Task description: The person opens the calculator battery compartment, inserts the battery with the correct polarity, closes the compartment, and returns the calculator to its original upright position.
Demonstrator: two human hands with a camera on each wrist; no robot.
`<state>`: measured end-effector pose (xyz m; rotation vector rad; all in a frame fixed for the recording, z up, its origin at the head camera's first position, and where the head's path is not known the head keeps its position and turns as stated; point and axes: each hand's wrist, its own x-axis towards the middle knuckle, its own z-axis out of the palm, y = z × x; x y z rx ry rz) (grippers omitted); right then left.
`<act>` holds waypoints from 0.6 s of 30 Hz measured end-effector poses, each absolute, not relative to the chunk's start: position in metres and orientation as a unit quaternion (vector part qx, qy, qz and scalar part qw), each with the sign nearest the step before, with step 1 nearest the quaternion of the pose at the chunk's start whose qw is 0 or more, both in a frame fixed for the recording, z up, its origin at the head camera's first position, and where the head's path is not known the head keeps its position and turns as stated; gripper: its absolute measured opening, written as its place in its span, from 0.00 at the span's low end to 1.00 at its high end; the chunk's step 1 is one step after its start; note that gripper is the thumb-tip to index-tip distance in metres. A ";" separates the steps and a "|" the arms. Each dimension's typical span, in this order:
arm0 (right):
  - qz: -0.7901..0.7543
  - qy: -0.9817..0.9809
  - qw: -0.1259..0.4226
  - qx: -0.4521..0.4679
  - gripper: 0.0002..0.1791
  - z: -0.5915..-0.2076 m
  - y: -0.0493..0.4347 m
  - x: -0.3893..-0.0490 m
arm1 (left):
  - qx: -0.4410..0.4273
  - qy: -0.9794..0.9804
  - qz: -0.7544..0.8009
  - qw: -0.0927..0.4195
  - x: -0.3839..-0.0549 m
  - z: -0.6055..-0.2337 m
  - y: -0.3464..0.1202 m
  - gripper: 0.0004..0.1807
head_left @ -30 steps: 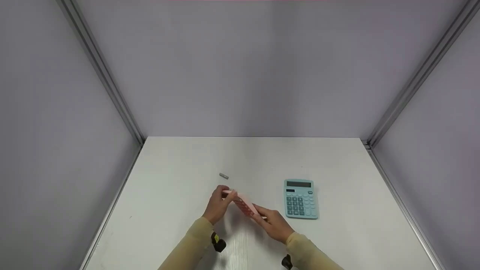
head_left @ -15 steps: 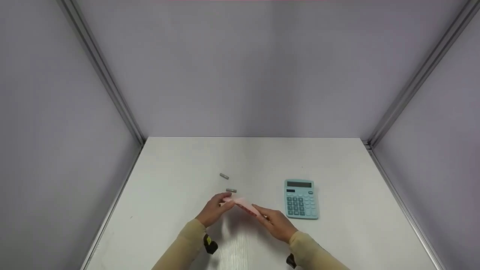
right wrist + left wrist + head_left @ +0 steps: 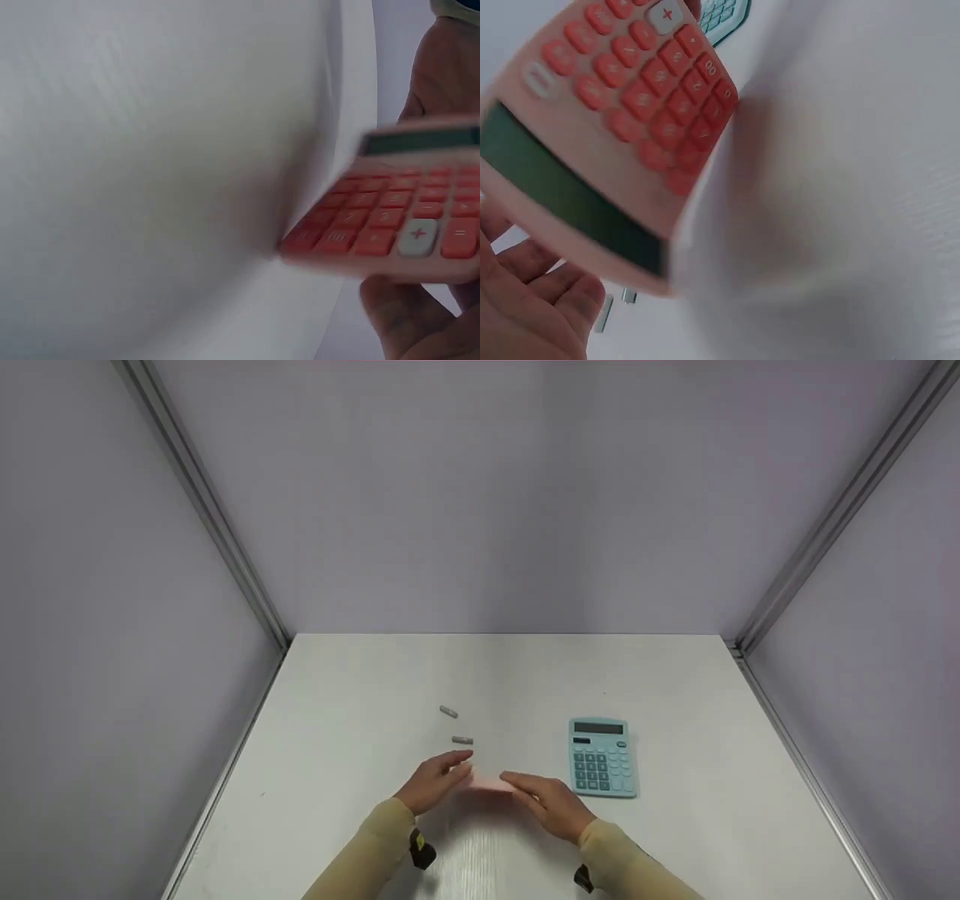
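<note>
Nearest you: beige sleeves (image 3: pixel 364 847) on both arms, each w/ a dark gadget (image 3: pixel 421 851) by the wrist. Your R hand (image 3: pixel 551 802) is gripping the pink calc (image 3: pixel 622 142) by the edge nr its white plus key (image 3: pixel 418 238); R wrist view has a fingertip right against that edge. Your L hand (image 3: pixel 433 781) is at the screen end, fingers a bit bent & showing past the rim; can't tell if it's actually gripping. Pink calc sits btwn your two hands, over the front-mid of the desk (image 3: pixel 360 682), tilted, keys facing down & twd you, dark screen (image 3: pixel 570 195) on the L side. It's partly blurred in both wrist views, w/ a soft shadow below; can't tell if its low edge touches the desk. Blue calc (image 3: pixel 602 757) lies flat, keys up, screen at the far end, just past your R hand & to its R. Near grey stick (image 3: pixel 463 740) lies just beyond your L fingertips, almost straight across; far grey stick (image 3: pixel 448 712) is a bit further & slanted, L end farther off. Past the desk's back edge: plain grey back wall (image 3: pixel 375 510), w/ metal strips (image 3: pixel 204 502) up both corners.
</note>
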<state>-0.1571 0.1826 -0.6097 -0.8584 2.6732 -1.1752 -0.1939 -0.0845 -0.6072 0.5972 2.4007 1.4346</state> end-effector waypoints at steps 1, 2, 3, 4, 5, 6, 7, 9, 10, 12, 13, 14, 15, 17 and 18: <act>-0.385 0.875 0.049 -0.290 0.22 -0.608 0.181 -0.157 | 0.210 0.831 0.494 0.144 -0.193 -0.607 -0.082 0.29; -0.382 0.873 0.048 -0.299 0.22 -0.607 0.179 -0.157 | 0.213 0.832 0.491 0.147 -0.193 -0.607 -0.080 0.29; -0.380 0.871 0.047 -0.307 0.21 -0.606 0.177 -0.157 | 0.216 0.833 0.486 0.149 -0.192 -0.607 -0.078 0.30; -0.379 0.870 0.047 -0.313 0.21 -0.606 0.175 -0.157 | 0.219 0.835 0.482 0.151 -0.192 -0.607 -0.076 0.30; -0.378 0.869 0.047 -0.316 0.21 -0.606 0.173 -0.157 | 0.223 0.835 0.479 0.152 -0.191 -0.607 -0.075 0.30; -0.377 0.869 0.046 -0.318 0.21 -0.606 0.173 -0.157 | 0.225 0.835 0.477 0.156 -0.191 -0.607 -0.074 0.29; -0.375 0.870 0.045 -0.317 0.21 -0.606 0.172 -0.158 | 0.229 0.835 0.475 0.159 -0.191 -0.607 -0.074 0.29; -0.374 0.871 0.042 -0.316 0.21 -0.607 0.174 -0.158 | 0.234 0.838 0.466 0.164 -0.191 -0.607 -0.074 0.29; -0.372 0.872 0.041 -0.315 0.21 -0.607 0.175 -0.158 | 0.234 0.840 0.460 0.167 -0.191 -0.607 -0.074 0.29; -0.370 0.874 0.041 -0.311 0.21 -0.608 0.176 -0.157 | 0.237 0.844 0.449 0.174 -0.191 -0.608 -0.075 0.29; -0.370 0.875 0.041 -0.309 0.21 -0.608 0.177 -0.158 | 0.238 0.846 0.443 0.176 -0.191 -0.608 -0.076 0.30; -0.369 0.875 0.041 -0.310 0.21 -0.608 0.177 -0.158 | 0.239 0.848 0.438 0.178 -0.190 -0.608 -0.076 0.31; -0.369 0.876 0.041 -0.310 0.21 -0.608 0.177 -0.158 | 0.239 0.851 0.433 0.179 -0.190 -0.608 -0.077 0.32; -0.370 0.876 0.042 -0.308 0.21 -0.607 0.178 -0.158 | 0.240 0.853 0.427 0.180 -0.189 -0.607 -0.078 0.33; -0.369 0.876 0.042 -0.308 0.21 -0.606 0.178 -0.158 | 0.239 0.855 0.423 0.180 -0.188 -0.607 -0.079 0.32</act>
